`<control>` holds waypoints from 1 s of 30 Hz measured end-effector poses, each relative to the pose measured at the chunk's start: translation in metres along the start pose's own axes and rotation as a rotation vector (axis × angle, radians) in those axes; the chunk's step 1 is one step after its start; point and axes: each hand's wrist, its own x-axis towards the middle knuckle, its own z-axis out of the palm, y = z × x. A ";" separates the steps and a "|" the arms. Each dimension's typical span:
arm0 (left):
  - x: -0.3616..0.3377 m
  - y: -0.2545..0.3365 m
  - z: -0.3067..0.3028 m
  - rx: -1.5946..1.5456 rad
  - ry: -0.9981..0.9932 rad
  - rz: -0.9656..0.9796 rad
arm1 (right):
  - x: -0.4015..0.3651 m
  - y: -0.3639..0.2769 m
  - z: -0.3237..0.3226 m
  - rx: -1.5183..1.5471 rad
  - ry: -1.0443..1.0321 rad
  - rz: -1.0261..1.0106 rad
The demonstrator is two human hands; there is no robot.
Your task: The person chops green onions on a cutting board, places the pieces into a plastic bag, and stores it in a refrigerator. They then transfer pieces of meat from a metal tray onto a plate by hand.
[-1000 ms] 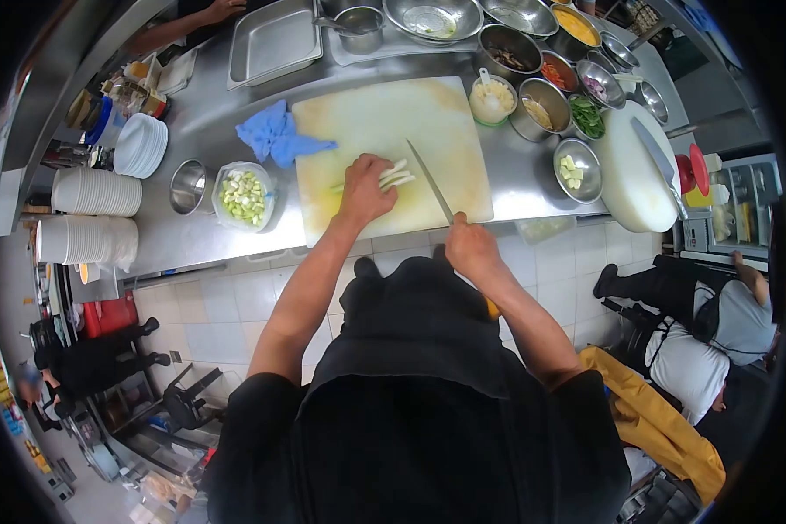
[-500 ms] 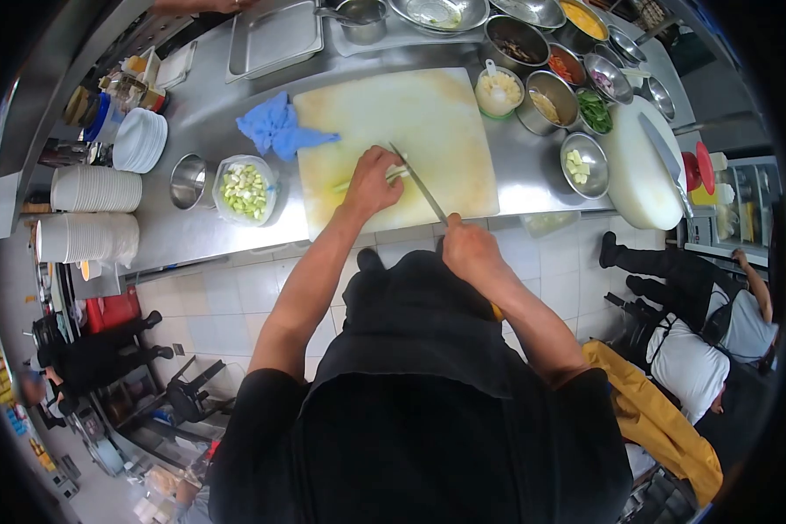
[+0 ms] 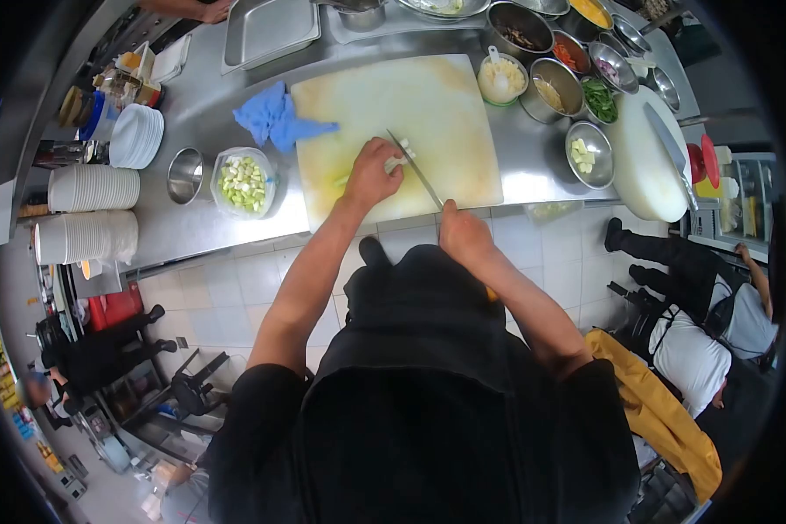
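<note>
On the white cutting board (image 3: 445,105), my left hand (image 3: 374,175) is closed over a pale green vegetable stalk (image 3: 341,180), its fingertips bent close to the blade. My right hand (image 3: 465,232) grips the handle of a kitchen knife (image 3: 421,177), whose tip points away from me. The blade lies just right of my left fingers. Small whitish cut pieces (image 3: 405,150) lie beside the blade. Much of the stalk is hidden under my left hand. A crumpled blue cloth (image 3: 275,118) rests over the board's left edge.
Left of the board stand a container of chopped green pieces (image 3: 244,185), a metal bowl (image 3: 185,176) and stacked white bowls (image 3: 93,189). Ingredient bowls, including pale chunks (image 3: 589,155), crowd the right. Another knife (image 3: 664,140) lies on a second white board (image 3: 642,166). Other people are around.
The knife has shifted slightly along the stalk, and more whitish cut pieces show by the blade. My left hand stays on the stalk. The whole view has tilted slightly.
</note>
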 end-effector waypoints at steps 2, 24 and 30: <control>0.006 0.008 -0.009 -0.001 0.051 0.001 | 0.001 -0.006 -0.021 -0.041 -0.006 0.011; -0.008 -0.003 -0.020 0.152 -0.008 0.013 | 0.000 -0.025 -0.032 0.019 -0.102 -0.058; -0.019 -0.002 -0.019 0.096 -0.001 -0.043 | 0.008 -0.015 0.001 0.049 -0.084 -0.062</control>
